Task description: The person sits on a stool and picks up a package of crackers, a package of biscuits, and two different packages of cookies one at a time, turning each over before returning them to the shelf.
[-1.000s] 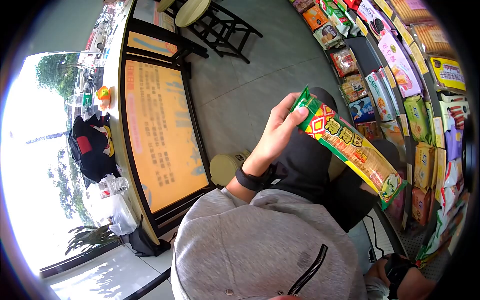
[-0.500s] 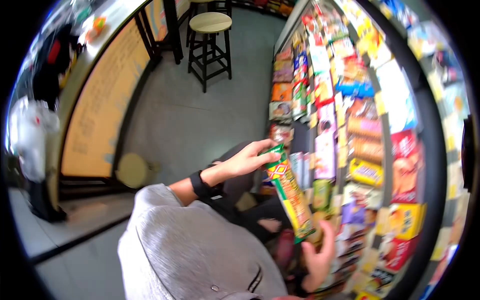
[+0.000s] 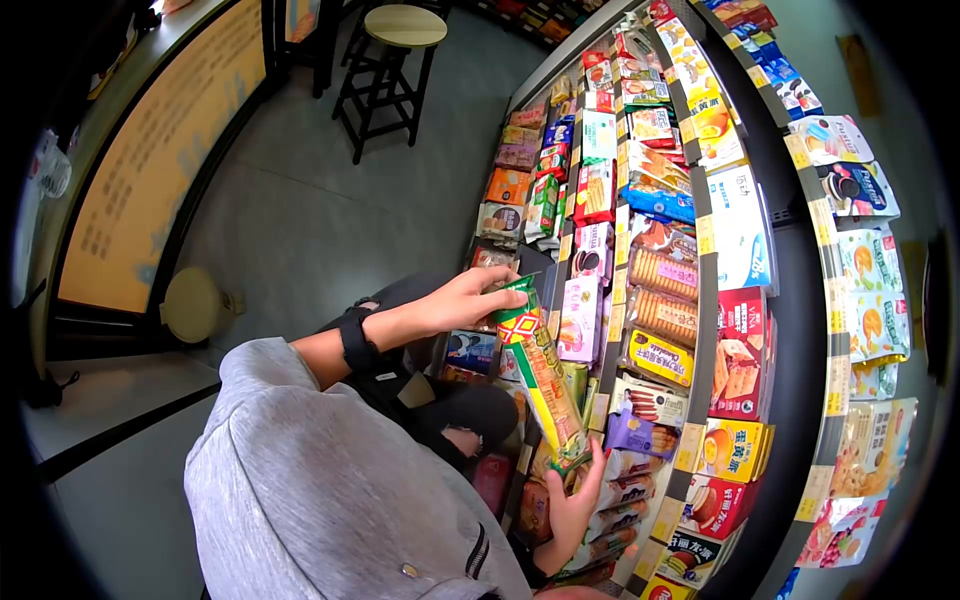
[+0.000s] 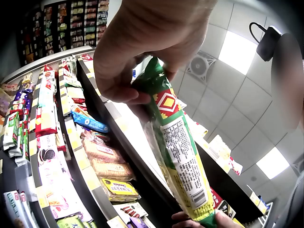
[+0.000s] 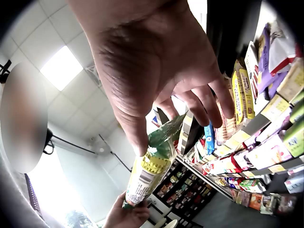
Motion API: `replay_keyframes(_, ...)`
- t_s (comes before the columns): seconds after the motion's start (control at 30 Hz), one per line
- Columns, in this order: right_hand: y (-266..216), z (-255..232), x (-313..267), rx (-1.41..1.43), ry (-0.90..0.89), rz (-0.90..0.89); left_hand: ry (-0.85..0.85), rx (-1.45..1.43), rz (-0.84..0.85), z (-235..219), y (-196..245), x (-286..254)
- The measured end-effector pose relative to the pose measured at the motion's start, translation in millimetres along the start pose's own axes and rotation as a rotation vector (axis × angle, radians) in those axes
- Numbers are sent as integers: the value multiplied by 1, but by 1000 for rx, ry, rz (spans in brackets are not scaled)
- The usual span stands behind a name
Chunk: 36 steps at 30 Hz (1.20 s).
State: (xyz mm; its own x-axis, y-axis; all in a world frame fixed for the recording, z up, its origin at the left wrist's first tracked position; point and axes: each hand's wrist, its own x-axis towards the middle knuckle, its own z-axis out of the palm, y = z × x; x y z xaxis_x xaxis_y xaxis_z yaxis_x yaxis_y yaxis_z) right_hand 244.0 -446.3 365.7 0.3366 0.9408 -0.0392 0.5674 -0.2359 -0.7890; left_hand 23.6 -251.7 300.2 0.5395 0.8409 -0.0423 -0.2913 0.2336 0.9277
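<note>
A long green, red and yellow biscuit pack (image 3: 545,385) slants in front of the shelves in the head view. My left hand (image 3: 468,303) pinches its upper end between thumb and fingers. At the lower end, my right hand (image 3: 575,508) has its thumb on one side and fingers on the other. The left wrist view shows a white printed label and a barcode on the side of the pack (image 4: 183,159). Seen from the right wrist, the crimped green end of the pack (image 5: 164,135) lies between thumb and index finger, while the other fingers spread loosely.
Tiered shelves (image 3: 700,225) of packaged snacks fill the right side, close beyond the pack. A round stool (image 3: 405,28) stands on the grey floor ahead. To the left runs a counter with an orange panel (image 3: 165,165), and another round seat (image 3: 195,305) is near it.
The head view has turned toward the shelves. My right hand has come up from low at the side to the lower end of the pack, which my left hand has kept holding.
</note>
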Motion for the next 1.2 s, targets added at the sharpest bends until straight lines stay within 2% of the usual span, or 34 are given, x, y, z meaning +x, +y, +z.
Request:
replay_keyframes(0.03,14,-2,1,34,0,-17,-9,0,-9,2,3,-2)
replay_keyframes(0.1,15,8,6,303,99,-74,22,-93,36,4,4,-3)
replay_keyframes(0.17,18,16,9,425,124,-102,-47,-114,-10,1,-3,-1)
replay_keyframes(0.23,22,26,12,527,118,7,-104,-54,69,5,-7,-3)
replay_keyframes(0.3,29,41,15,458,227,128,-88,-5,-32,4,-18,-7)
replay_keyframes(0.37,43,54,16,580,248,124,-63,20,-34,-2,-33,-9)
replay_keyframes(0.5,54,73,11,613,317,216,-2,239,-123,-13,-52,-13)
replay_keyframes(0.63,66,86,3,571,318,260,-106,282,-173,-24,-67,-16)
replay_keyframes(0.7,64,89,0,536,305,244,-41,246,-213,-21,-63,-18)
replay_keyframes(0.77,58,90,2,530,312,245,-95,203,-226,-31,-63,-19)
replay_keyframes(0.9,53,90,7,525,248,239,19,165,-198,-33,-65,-19)
replay_keyframes(0.97,51,91,10,527,216,243,62,119,-240,-35,-65,-19)
replay_keyframes(1.03,44,92,13,375,171,74,85,102,-276,-39,-67,-19)
replay_keyframes(1.1,46,87,14,356,137,96,102,87,-313,-40,-68,-19)
replay_keyframes(1.17,59,83,18,-157,179,-70,68,94,-374,-42,-67,-19)
replay_keyframes(1.2,64,82,19,-153,216,-85,62,98,-374,-47,-68,-18)
